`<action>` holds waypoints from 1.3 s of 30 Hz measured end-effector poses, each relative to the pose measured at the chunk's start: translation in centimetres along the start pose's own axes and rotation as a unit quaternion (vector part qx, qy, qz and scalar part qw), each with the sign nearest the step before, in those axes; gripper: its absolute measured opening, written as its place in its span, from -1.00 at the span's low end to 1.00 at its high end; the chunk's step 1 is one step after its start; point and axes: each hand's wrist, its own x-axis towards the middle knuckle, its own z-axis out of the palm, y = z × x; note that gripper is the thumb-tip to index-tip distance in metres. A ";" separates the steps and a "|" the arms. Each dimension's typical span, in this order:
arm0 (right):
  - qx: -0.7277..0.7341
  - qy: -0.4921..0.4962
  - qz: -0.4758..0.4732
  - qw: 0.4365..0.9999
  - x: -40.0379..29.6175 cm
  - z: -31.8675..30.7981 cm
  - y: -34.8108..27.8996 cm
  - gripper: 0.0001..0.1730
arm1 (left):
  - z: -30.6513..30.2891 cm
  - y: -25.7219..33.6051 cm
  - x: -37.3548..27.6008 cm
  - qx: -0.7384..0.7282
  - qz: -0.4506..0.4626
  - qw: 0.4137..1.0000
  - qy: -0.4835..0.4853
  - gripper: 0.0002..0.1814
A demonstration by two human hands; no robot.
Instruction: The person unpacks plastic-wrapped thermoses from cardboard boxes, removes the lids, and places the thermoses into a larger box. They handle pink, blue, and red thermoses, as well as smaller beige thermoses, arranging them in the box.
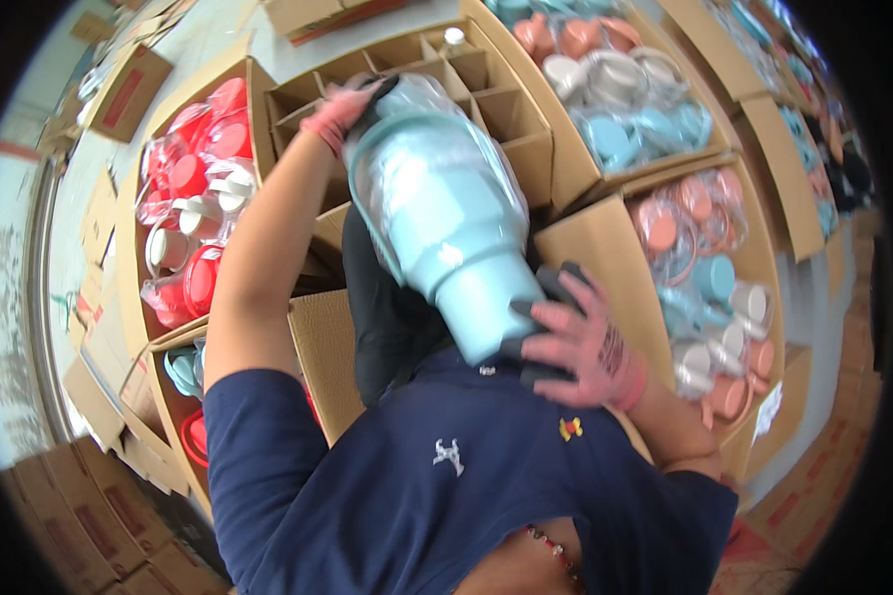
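Observation:
A light blue handled tumbler (450, 216), partly wrapped in clear plastic, is held at a slant between my hands, in front of my chest. My left hand (346, 108), in a pink glove with dark fingertips, grips its wide end near the plastic. Against the narrow base of the tumbler rest the fingers of my gloved right hand (580, 338). Beyond the tumbler stands a cardboard box with dividers (517, 111), and a clear bottle with a white cap (454, 41) sits in one of its far compartments.
To the left, an open carton (138, 245) holds red and white cups in plastic. Cartons on the right hold pink, blue and white cups (714, 279). Flattened cardboard (93, 387) lies on the floor at left, near stacked brown boxes (82, 506). An open box flap (327, 357) stands near my left elbow.

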 end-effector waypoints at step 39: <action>-0.100 0.393 0.069 0.911 0.7 7.1 1.9 -0.03 | -4.8 -4.5 12.5 0.206 0.217 0.927 0.224 -0.30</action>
